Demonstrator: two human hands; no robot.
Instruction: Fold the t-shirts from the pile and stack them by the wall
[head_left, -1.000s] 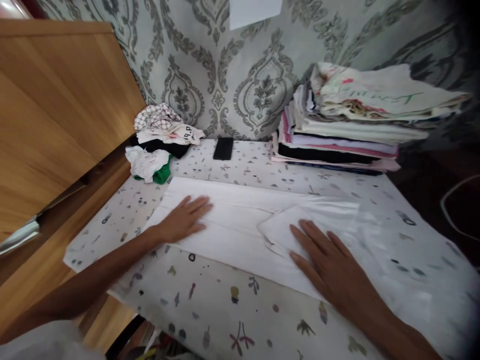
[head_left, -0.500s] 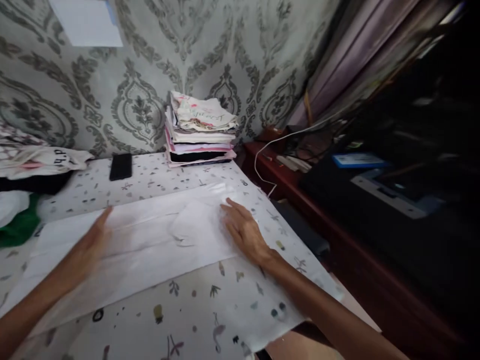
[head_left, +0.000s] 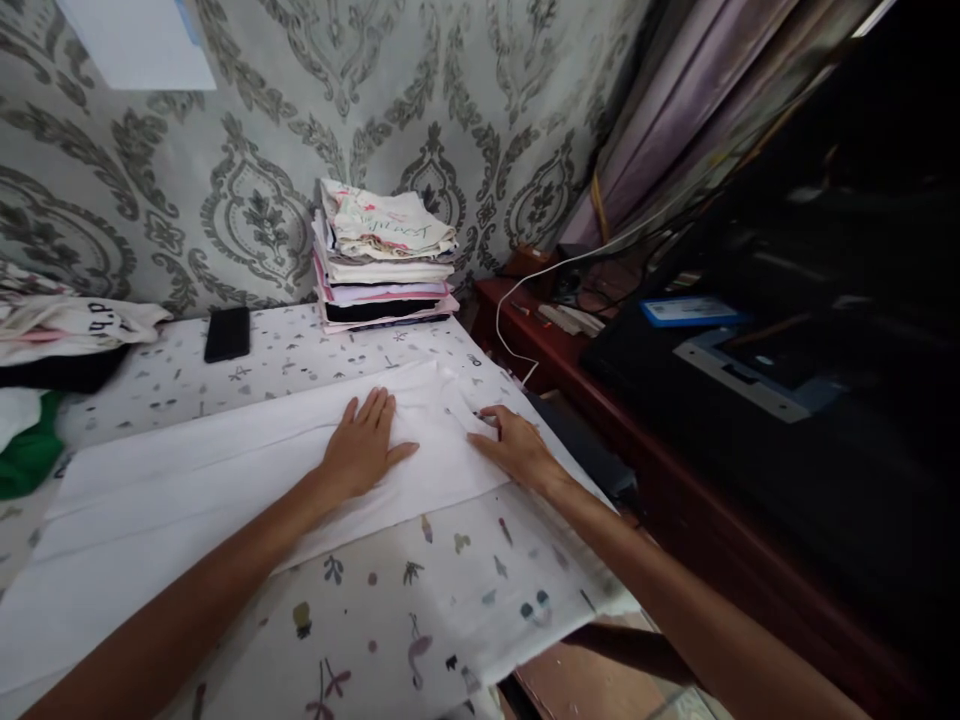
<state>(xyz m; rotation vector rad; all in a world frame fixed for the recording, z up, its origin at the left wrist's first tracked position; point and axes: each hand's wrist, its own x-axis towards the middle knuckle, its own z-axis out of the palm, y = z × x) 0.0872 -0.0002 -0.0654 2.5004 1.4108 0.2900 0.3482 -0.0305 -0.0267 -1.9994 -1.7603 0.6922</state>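
A long white cloth (head_left: 202,470), folded lengthwise with soft creases, lies across the patterned bed or table cover. My left hand (head_left: 364,445) rests flat on its right half, fingers stretched and thumb out to the side. At the cloth's right end, my right hand (head_left: 517,445) has its thumb and index finger curled around a bit of the fabric, a small fold showing between them. The other fingers of that hand are partly hidden. Whether the cloth is a shirt or another garment I cannot tell.
A stack of folded clothes (head_left: 386,265) stands against the wall. Left of it lie a black phone (head_left: 227,334) and a heap of loose clothes (head_left: 75,325). Beyond the right edge are a dark red wooden desk (head_left: 540,335), a white cable (head_left: 499,320) and a large black surface (head_left: 750,480).
My left hand has moved right along the cloth and now lies flat near its right end. My right hand has turned inward and closed its thumb and finger on the cloth's end.
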